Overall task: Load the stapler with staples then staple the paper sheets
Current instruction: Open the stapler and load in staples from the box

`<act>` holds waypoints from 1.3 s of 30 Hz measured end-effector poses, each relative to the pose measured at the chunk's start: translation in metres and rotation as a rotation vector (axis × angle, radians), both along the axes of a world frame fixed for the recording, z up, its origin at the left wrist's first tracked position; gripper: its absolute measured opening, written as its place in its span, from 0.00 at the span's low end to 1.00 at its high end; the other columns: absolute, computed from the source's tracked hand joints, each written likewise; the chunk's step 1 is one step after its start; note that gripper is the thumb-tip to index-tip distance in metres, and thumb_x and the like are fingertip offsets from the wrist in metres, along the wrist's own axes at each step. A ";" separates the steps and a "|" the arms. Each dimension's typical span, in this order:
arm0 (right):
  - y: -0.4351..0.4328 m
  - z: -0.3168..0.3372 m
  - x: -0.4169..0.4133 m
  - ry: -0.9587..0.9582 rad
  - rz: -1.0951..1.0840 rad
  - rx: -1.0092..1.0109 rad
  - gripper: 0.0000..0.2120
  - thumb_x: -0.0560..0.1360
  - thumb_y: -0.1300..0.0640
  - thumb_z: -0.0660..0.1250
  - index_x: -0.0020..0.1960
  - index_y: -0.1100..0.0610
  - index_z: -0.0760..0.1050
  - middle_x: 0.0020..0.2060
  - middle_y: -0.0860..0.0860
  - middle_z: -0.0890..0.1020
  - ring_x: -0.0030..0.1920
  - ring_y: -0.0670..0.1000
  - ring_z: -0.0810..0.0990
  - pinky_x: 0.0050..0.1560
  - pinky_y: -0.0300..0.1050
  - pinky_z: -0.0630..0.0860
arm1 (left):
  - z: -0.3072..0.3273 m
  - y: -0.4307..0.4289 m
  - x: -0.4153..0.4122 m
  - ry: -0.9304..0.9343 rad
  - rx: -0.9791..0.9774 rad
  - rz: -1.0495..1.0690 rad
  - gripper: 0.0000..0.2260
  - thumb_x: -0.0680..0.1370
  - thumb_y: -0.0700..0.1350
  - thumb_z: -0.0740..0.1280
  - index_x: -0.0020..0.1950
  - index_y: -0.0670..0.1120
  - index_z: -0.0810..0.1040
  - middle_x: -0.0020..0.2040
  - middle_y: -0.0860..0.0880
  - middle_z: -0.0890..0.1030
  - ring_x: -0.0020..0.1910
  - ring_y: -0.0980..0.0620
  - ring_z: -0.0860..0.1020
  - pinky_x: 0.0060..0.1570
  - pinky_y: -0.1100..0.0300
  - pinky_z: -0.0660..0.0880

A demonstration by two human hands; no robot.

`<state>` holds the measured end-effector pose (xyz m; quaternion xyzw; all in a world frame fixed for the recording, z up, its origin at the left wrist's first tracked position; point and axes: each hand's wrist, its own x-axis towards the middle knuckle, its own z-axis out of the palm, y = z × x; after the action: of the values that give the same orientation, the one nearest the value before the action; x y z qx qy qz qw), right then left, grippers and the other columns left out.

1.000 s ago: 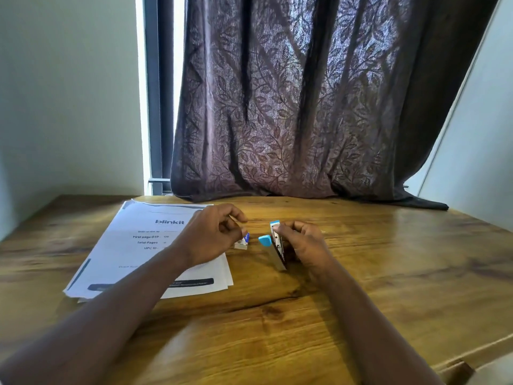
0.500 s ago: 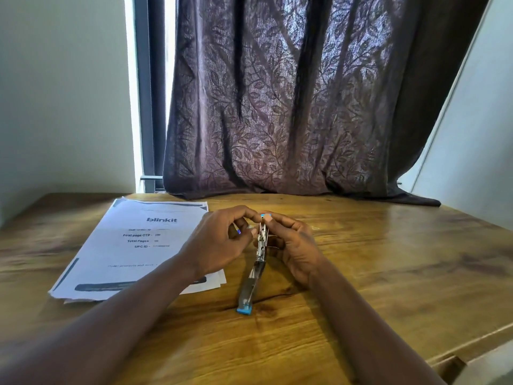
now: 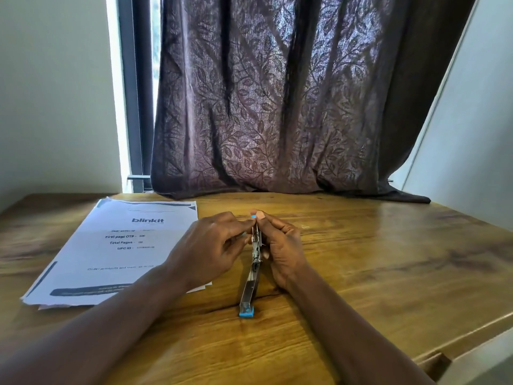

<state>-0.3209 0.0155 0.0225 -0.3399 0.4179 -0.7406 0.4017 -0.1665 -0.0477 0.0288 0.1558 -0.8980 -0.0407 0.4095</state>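
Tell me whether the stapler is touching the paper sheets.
Apart. The head view shows the stapler lying open on the table, with bare wood between it and the right edge of the paper sheets.

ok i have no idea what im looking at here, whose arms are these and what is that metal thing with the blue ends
There is no machine here. The picture comes from a wide-angle camera worn on a person's head, looking forward and down, so the two bare arms are that person's own. The left hand and right hand meet over a small metal stapler with blue plastic ends, opened out long; its near end rests on the brown wooden table. The right hand holds its far end, and the left hand's fingertips pinch at the same spot; whether they hold staples is too small to tell. On the left lies a stack of white printed paper sheets, not yet stapled. A dark leaf-patterned curtain hangs behind.
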 end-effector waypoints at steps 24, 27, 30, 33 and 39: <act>0.000 0.003 0.002 0.061 -0.060 0.104 0.14 0.81 0.59 0.67 0.58 0.70 0.77 0.33 0.57 0.79 0.24 0.46 0.77 0.22 0.37 0.73 | -0.007 -0.001 -0.009 -0.061 0.326 -0.077 0.13 0.77 0.43 0.73 0.55 0.59 0.76 0.37 0.54 0.81 0.37 0.54 0.80 0.34 0.60 0.78; -0.002 0.004 -0.002 0.005 -0.094 0.095 0.11 0.81 0.59 0.67 0.56 0.68 0.76 0.29 0.55 0.79 0.23 0.47 0.77 0.21 0.38 0.73 | -0.005 0.007 -0.008 -0.034 0.164 -0.031 0.12 0.78 0.46 0.70 0.59 0.58 0.74 0.40 0.59 0.79 0.40 0.58 0.79 0.35 0.66 0.74; -0.004 0.003 -0.007 0.016 -0.161 0.073 0.09 0.83 0.58 0.65 0.59 0.62 0.76 0.35 0.58 0.80 0.27 0.50 0.79 0.23 0.39 0.74 | -0.003 0.010 -0.006 -0.023 0.075 -0.025 0.12 0.79 0.46 0.69 0.62 0.55 0.76 0.47 0.60 0.80 0.43 0.59 0.77 0.41 0.62 0.76; -0.005 0.002 -0.010 0.121 -0.223 0.069 0.11 0.85 0.57 0.59 0.59 0.48 0.79 0.49 0.70 0.81 0.33 0.55 0.80 0.27 0.41 0.76 | -0.002 0.012 -0.006 -0.038 0.046 -0.026 0.15 0.80 0.46 0.69 0.66 0.53 0.76 0.50 0.59 0.79 0.44 0.59 0.77 0.45 0.60 0.76; -0.009 0.002 -0.013 0.112 -0.267 0.099 0.12 0.86 0.54 0.55 0.54 0.53 0.77 0.42 0.61 0.74 0.27 0.50 0.76 0.28 0.44 0.75 | 0.000 0.017 -0.006 -0.054 0.052 -0.072 0.17 0.79 0.45 0.70 0.68 0.52 0.77 0.54 0.58 0.80 0.47 0.58 0.77 0.48 0.60 0.76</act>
<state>-0.3341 0.0069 0.0241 -0.3021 0.5171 -0.7458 0.2917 -0.1724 -0.0305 0.0290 0.1348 -0.9123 -0.0744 0.3794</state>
